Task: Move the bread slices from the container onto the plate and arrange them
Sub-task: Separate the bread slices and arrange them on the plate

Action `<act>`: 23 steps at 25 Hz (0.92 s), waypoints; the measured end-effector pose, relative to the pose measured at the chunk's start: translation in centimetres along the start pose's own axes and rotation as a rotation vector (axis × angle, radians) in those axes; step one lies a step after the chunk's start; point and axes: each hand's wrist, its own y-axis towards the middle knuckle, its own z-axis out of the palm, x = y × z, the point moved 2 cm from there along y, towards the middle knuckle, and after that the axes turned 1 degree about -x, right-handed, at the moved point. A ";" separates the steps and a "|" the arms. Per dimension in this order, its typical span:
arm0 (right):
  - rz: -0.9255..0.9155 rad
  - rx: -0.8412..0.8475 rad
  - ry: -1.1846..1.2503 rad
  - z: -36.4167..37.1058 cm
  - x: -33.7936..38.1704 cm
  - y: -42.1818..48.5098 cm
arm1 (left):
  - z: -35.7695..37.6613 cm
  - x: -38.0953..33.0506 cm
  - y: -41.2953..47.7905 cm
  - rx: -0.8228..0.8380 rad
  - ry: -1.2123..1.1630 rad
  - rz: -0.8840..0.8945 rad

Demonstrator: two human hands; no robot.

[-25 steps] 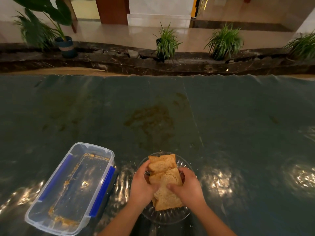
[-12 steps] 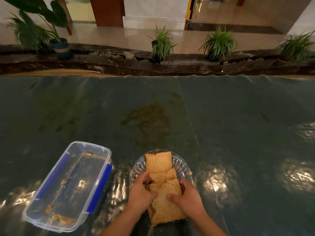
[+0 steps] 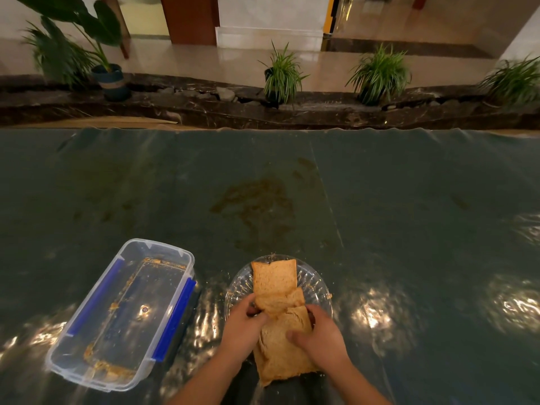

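Brown bread slices (image 3: 274, 280) lie overlapped in a row on a clear glass plate (image 3: 317, 283) near the table's front edge. The nearest slice (image 3: 279, 356) hangs over the plate's near rim. My left hand (image 3: 241, 328) pinches the middle slice from the left. My right hand (image 3: 320, 336) grips the nearest slice, thumb on top. The clear plastic container (image 3: 122, 314) with blue clips stands to the left, holding only crumbs.
The table (image 3: 409, 214) wears a dark green glossy cover with a brownish stain (image 3: 257, 206) beyond the plate. Behind the far edge run a dark stone ledge and potted plants (image 3: 282, 76).
The slices have been spread out lengthwise: the far slice now lies further back on the plate and the nearest slice has come toward me. Both hands stay on the bread.
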 end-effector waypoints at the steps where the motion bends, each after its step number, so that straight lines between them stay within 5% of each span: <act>1: -0.008 0.003 0.033 0.0 0.1 -0.1 | 0.0 -0.2 0.0 0.002 0.001 0.004; 15: -0.041 -0.032 -0.012 0.1 1.4 2.4 | -0.2 -1.3 0.4 -0.023 -0.097 -0.088; 23: -0.079 -0.063 -0.007 -0.5 0.6 0.8 | -0.4 -1.2 -0.4 -0.060 -0.069 0.015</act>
